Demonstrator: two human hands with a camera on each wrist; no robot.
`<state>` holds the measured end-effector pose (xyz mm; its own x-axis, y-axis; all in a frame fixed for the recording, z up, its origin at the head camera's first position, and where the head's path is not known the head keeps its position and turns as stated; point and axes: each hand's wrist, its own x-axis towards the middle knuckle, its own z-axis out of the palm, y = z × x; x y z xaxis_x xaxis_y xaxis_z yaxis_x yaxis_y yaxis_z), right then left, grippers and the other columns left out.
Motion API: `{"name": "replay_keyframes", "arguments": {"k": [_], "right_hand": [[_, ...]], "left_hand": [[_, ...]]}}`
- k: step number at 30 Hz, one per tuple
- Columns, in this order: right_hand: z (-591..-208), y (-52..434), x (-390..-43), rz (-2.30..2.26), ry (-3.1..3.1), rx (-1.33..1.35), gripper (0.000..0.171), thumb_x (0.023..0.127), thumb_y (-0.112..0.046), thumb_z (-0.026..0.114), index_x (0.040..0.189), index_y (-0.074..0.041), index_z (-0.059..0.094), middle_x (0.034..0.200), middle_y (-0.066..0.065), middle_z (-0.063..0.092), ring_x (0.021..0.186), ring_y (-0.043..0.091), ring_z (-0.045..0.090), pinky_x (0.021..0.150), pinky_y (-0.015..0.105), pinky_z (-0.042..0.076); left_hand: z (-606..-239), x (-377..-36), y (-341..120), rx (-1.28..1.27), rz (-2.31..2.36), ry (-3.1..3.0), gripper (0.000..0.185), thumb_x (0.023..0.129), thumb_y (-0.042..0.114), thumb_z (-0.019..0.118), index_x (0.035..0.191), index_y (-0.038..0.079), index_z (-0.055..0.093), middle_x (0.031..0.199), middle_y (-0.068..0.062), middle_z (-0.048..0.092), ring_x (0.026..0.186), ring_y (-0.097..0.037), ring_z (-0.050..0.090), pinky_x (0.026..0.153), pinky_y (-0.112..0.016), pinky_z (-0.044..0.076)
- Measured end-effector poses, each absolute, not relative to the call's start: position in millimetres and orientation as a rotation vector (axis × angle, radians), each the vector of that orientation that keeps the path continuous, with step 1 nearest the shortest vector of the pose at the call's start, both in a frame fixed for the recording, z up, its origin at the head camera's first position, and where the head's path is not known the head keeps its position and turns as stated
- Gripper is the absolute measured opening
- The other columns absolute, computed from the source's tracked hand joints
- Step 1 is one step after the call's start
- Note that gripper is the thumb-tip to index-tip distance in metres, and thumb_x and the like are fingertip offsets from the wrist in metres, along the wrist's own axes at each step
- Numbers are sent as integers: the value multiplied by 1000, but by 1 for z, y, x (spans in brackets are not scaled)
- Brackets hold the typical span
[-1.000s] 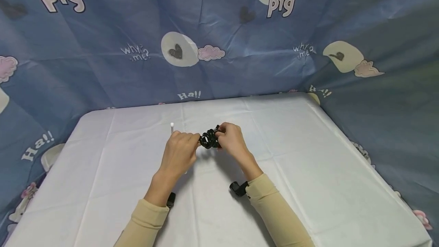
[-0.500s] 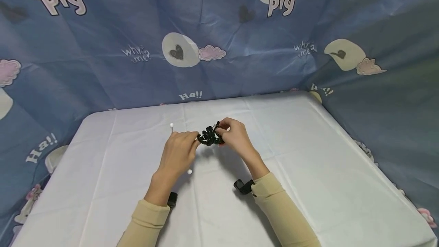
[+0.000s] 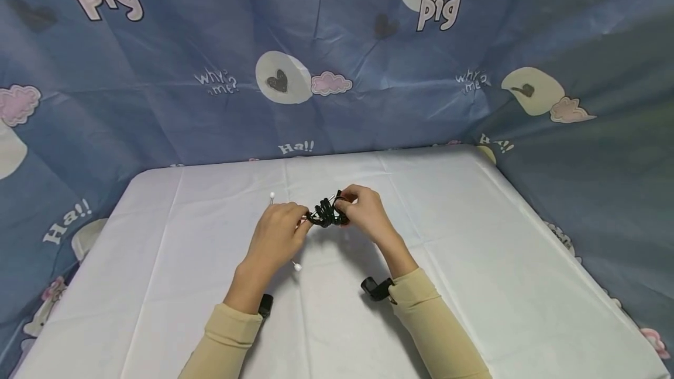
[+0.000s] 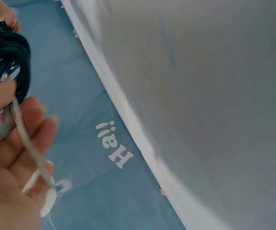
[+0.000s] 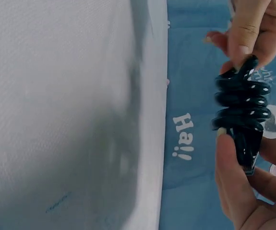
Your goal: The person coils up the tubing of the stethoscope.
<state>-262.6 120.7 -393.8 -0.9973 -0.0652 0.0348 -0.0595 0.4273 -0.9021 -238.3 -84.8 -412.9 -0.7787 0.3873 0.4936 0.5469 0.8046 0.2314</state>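
Observation:
Just above the table, a bundle of glossy black cord (image 3: 326, 213) is held between both hands, wound in several tight coils. My left hand (image 3: 279, 230) pinches its left end together with thin metal rods (image 4: 25, 129). One white rod tip (image 3: 297, 266) sticks out below that hand and another beyond it. At the bundle's other end, my right hand (image 3: 368, 212) grips the cord between thumb and fingers. A flat black end piece (image 5: 253, 143) shows beside the right thumb in the right wrist view. The palm hides part of the rods.
A white cloth covers the table (image 3: 474, 285) under the hands. Blue printed fabric (image 3: 358, 116) hangs behind it and along the right side. Each wrist wears a small black camera, such as the right wrist camera (image 3: 376, 289).
The coils have spread and tilted slightly as the right hand shifted its hold on the cord end. The lower rod tip has come into fuller view below the left hand.

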Motion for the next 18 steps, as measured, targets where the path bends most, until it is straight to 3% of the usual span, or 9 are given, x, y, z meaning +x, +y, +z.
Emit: {"name": "replay_keyframes", "arguments": {"k": [4,8,14,18], "right_hand": [[-396,121,-263,-1533,2690,-57,17,90,-15,70,101,-3,70,90,11,71,62,21,69,62,34,57],[-400,119,-262,-1406,2638,-21,19,88,-16,73,99,-1,69,81,11,71,61,25,70,63,35,58],[-408,116,-263,-1301,2570,-29,41,87,-16,75,121,2,61,81,11,72,60,26,72,62,36,59],[-411,116,-262,-1238,2592,-43,29,88,-20,75,109,-3,65,75,10,72,58,25,71,61,34,57]], "left_hand": [[-415,-238,-87,-691,-468,-2627,16,86,18,74,98,7,74,83,-3,70,81,-22,65,99,-44,46],[-418,-238,-89,-651,-451,-2714,10,83,15,76,90,8,75,78,-2,69,77,-21,65,100,-46,46],[-420,-236,-91,-625,-372,-2855,14,82,22,79,91,11,78,85,-2,72,87,-23,68,99,-48,46],[-422,-236,-93,-611,-380,-2914,25,81,27,80,100,10,78,92,-4,72,91,-25,68,94,-47,48]]}}
